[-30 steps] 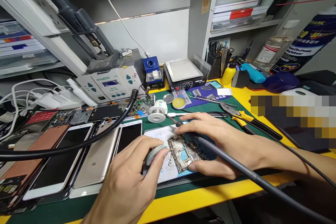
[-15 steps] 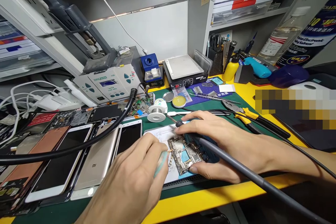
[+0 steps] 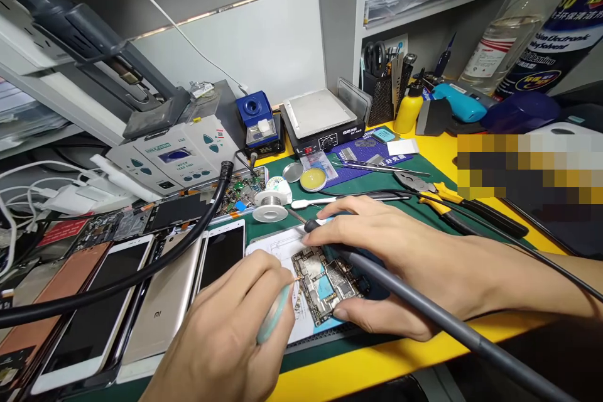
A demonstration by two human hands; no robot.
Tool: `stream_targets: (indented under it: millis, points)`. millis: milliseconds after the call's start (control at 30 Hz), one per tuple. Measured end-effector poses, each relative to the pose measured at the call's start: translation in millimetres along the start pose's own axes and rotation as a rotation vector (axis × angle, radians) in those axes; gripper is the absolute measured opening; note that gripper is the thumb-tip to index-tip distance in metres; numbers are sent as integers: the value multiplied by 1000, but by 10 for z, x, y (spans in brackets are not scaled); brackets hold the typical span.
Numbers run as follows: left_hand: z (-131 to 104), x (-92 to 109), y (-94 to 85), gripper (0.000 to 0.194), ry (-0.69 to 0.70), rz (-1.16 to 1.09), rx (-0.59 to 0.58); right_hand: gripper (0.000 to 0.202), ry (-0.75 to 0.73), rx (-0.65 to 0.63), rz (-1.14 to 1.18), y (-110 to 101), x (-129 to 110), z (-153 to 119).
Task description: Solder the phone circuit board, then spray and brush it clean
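Observation:
My left hand is closed around a pale teal handled tool, whose thin tip points at the left edge of a phone circuit board. The board lies on a white sheet with printed drawings. From the right, my right hand curves over the board, thumb at its lower edge and fingers at the top beside a dark-tipped tool. A grey hose or cable passes under that palm. What the palm holds is partly hidden.
Phones lie at left under a black hose. Behind the hands are a solder spool, a yellow paste tin, tweezers and pliers. A grey station and heating plate stand at the back.
The camera view has shifted, so most things appear a little further left. Both hands keep nearly the same pose around the board.

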State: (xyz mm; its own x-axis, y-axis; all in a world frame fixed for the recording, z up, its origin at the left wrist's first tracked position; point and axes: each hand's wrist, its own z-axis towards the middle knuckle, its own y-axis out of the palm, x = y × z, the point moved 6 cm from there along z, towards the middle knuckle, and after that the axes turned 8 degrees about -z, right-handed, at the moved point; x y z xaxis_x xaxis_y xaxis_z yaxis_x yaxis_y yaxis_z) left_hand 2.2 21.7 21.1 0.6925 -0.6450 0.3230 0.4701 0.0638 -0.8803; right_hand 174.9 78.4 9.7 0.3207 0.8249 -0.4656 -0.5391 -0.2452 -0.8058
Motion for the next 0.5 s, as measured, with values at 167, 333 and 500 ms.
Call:
stream_targets:
  millis: [167, 333, 500]
  points:
    - [-43, -47, 30, 18, -10, 22, -36, 57, 10, -5, 18, -15, -9, 14]
    - [-100, -88, 39, 19, 0, 22, -118, 57, 16, -5, 8, -30, -20, 33]
    - [-97, -85, 13, 19, 2, 64, -120, 56, -1, 16, -4, -38, -27, 41]
